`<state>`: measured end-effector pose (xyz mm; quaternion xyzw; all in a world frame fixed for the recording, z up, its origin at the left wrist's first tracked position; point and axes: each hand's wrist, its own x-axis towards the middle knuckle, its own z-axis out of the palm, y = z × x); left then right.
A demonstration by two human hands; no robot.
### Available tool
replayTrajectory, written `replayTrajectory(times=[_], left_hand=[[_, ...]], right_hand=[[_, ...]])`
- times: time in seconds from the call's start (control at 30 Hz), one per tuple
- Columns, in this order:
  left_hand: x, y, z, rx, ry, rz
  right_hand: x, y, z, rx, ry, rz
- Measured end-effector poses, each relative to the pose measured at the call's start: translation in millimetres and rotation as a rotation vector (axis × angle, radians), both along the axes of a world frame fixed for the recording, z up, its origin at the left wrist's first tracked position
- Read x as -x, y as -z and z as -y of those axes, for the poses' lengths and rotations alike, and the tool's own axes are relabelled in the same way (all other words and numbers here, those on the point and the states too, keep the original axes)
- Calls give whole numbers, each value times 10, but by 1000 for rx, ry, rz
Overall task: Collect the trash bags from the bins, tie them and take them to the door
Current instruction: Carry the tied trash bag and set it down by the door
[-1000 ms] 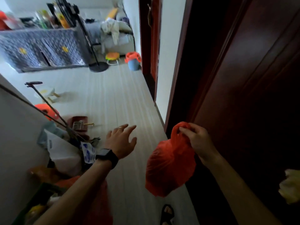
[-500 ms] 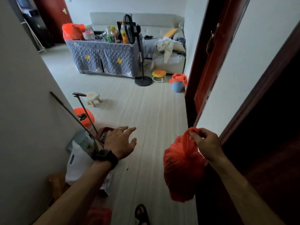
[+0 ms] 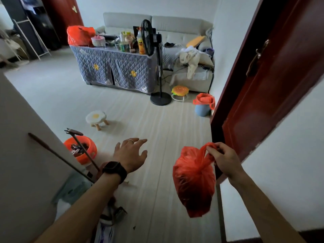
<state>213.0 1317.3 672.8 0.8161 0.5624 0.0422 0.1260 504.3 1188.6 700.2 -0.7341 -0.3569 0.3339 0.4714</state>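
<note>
Floor [image 3: 157, 130]: pale planks running away from the viewer; a broad bare strip lies open between the left wall clutter and the door on the right.
Sofa [image 3: 177, 25]: against the far wall, loose clothes heaped on its right end.
Door [image 3: 273, 88]: dark red, standing open on the right; its near edge is just beside the hanging bag.
Desk [image 3: 114, 67]: covered by a quilted grey cloth, standing in front of the sofa and crowded with bottles and jars; an orange bag [image 3: 79, 35] sits on its left end.
Fan [image 3: 155, 55]: upright on a round base, touching the right corner of the desk.
Trash bag [image 3: 193, 179]: red, full, hanging in the air clear of the floor; long axis vertical, knotted neck pointing up, bulging bottom pointing down.
Blue bin [image 3: 203, 106]: on the floor at the far edge of the door, lined with a red bag whose rim folds over the top.
Orange bin [image 3: 81, 149]: by the left wall, with two long handles leaning across it.
Left hand [image 3: 129, 155]: empty, palm down, fingers spread wide over the bare floor; a watch on the wrist.
Right hand [image 3: 222, 158]: fingers closed around the tied neck of the trash bag, carrying it.
Stools: an egg-shaped stool [image 3: 96, 117] on the mid floor, a burger-shaped stool [image 3: 180, 91] near the fan base.
</note>
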Motion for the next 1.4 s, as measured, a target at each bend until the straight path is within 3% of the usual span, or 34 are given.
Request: replayTrajectory(times=[0.3, 0.6, 1.0, 1.4], left_hand=[[-451, 286, -2128, 20, -160, 10], [-287, 294, -4009, 64, -403, 11], [640, 400, -7468, 57, -599, 65], [1657, 531, -10150, 57, -780, 33]], right_hand=[[-495, 352, -2699, 38, -187, -58], [-558, 168, -5369, 79, -416, -70], [318, 193, -9281, 66, -551, -43], [1569, 346, -12557, 87, -795, -88]])
